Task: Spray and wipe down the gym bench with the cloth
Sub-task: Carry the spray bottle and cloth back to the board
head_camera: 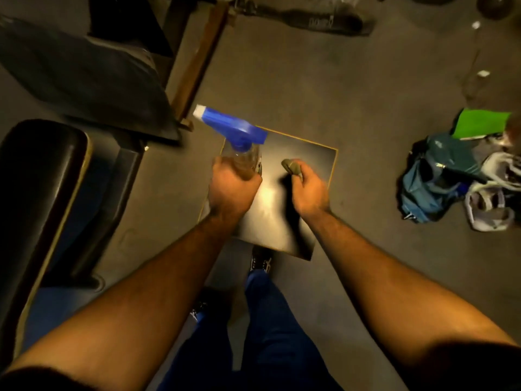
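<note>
While the person stands over a dark square pad (284,210) with a thin yellow edge, both bare forearms reach down toward it from the bottom of the view. Over the near-left part of this pad, the left hand (229,190) is wrapped tight around the clear body of a spray bottle (242,159); the grip is fully closed on it. Its blue trigger head with a white nozzle tip sits above the fingers, at the pad's far-left corner, pointing up and to the left. Over the middle of the pad, the right hand (308,190) is curled shut around a small bunched olive-green cloth (291,166), a wad of which sticks out past the knuckles. Whether the cloth touches the pad cannot be told. A bright patch of light shines on the pad between the two hands.

To the left of the pad lies a long black padded bench (42,170), its cushion glossy, with a second dark angled cushion (84,77) beyond it. Well to the right of the pad, on the grey floor (282,80), sits a heap of bags (439,182) in teal and grey with a bright green sheet (479,124) on top. Below the pad, blue trouser legs and dark shoes show.
</note>
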Demonstrator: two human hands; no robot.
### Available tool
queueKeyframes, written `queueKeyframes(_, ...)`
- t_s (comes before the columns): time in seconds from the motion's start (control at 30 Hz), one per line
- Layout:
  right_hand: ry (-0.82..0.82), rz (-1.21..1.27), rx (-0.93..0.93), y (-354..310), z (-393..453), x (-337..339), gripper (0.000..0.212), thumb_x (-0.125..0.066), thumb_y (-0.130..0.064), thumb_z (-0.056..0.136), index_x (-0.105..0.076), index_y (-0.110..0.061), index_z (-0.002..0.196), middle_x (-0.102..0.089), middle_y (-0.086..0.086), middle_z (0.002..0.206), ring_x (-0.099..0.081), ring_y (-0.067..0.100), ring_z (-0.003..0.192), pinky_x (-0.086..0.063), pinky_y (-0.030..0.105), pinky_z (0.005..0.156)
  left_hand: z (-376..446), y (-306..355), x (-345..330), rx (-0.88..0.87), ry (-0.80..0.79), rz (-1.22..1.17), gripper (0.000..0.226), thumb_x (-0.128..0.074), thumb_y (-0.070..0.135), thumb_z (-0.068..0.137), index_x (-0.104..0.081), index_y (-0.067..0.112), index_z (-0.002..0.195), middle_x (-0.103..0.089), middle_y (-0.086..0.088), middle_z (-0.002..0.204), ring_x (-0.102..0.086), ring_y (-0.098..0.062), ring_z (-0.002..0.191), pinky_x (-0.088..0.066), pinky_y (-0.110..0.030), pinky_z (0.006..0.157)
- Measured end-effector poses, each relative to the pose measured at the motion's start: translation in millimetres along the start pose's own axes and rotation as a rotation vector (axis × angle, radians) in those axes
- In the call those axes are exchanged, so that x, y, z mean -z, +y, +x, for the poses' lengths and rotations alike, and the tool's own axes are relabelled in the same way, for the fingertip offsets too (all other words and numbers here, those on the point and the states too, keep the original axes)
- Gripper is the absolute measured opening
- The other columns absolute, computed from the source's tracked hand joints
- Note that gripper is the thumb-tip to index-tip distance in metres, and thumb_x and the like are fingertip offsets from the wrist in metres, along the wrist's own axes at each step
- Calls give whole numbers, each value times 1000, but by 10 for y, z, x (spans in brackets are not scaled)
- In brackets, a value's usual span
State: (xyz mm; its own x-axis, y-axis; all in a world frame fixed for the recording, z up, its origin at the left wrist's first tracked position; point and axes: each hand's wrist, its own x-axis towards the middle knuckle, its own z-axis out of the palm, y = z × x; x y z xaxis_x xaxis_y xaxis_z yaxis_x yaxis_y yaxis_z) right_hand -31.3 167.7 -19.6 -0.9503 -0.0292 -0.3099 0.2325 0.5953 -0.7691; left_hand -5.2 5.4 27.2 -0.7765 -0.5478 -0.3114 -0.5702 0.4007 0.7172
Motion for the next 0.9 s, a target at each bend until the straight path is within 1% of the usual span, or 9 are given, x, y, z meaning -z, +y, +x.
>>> queueKeyframes(0.07,-15,-45,76,140,163,-77,42,-49,-10,91,-64,-14,130,-66,6,133,-59,25,123,-37,18,101,120,-43,-212,22,19,-6,35,-78,35,70,-50,24,88,-63,-8,104,-66,-26,91,-54,-40,84)
queueKeyframes(0.2,29,-120,93,462,445,-308,51,-46,-16,90,-60,-9,138,-57,11,147,-47,29,141,-30,33,119,372,-170,-529,-40,44,50,34,-74,41,75,-49,20,83,-62,-5,99,-62,-17,80,-53,-33,78)
queueKeyframes(0.33,92,-150,-19,542,563,-578,55,-41,-31,97,-49,-12,149,-44,11,158,-35,28,150,-29,41,123,525,-303,-683,-49,20,132,28,-72,39,80,-55,20,91,-56,-2,103,-53,-10,80,-47,-27,75)
queueKeyframes(0.4,41,-319,-58,529,585,-705,58,-33,-42,104,-36,-18,156,-29,9,166,-22,29,155,-19,45,125,562,-375,-734,-65,-14,142,27,-70,42,77,-57,23,92,-58,0,104,-59,-10,83,-52,-28,76)
queueKeyframes(0.5,-86,-515,-73,563,591,-803,61,-25,-53,106,-22,-28,161,-11,8,171,-5,31,158,-5,49,125,547,-464,-785,-48,-51,146,35,-67,44,73,-57,23,100,-58,-1,109,-60,-12,90,-48,-21,75)
queueKeyframes(0.57,-110,-565,-45,604,589,-762,59,-27,-52,106,-24,-29,160,-11,8,171,-6,32,157,-10,51,126,524,-499,-807,-57,-41,133,40,-62,51,73,-56,24,102,-59,-1,107,-60,-12,90,-49,-21,75)
queueKeyframes(0.7,-139,-666,17,661,631,-653,57,-32,-49,106,-25,-31,160,-11,8,171,-7,32,157,-21,50,121,523,-534,-835,-56,-24,108,31,-64,42,78,-56,26,104,-61,1,104,-62,-14,91,-56,-37,79)
queueKeyframes(0.8,-125,-673,-50,618,663,-714,58,-32,-50,105,-26,-30,159,-9,7,171,-6,32,157,-24,50,119,519,-504,-866,-70,10,96,30,-70,32,81,-55,22,105,-60,-1,107,-60,-16,94,-53,-31,79)
queueKeyframes(0.9,-99,-634,-109,533,649,-804,57,-34,-49,106,-29,-29,159,-11,7,171,-7,33,157,-23,51,119,525,-499,-891,-56,20,90,22,-68,32,81,-55,23,97,-60,0,100,-60,-14,86,-54,-30,73)
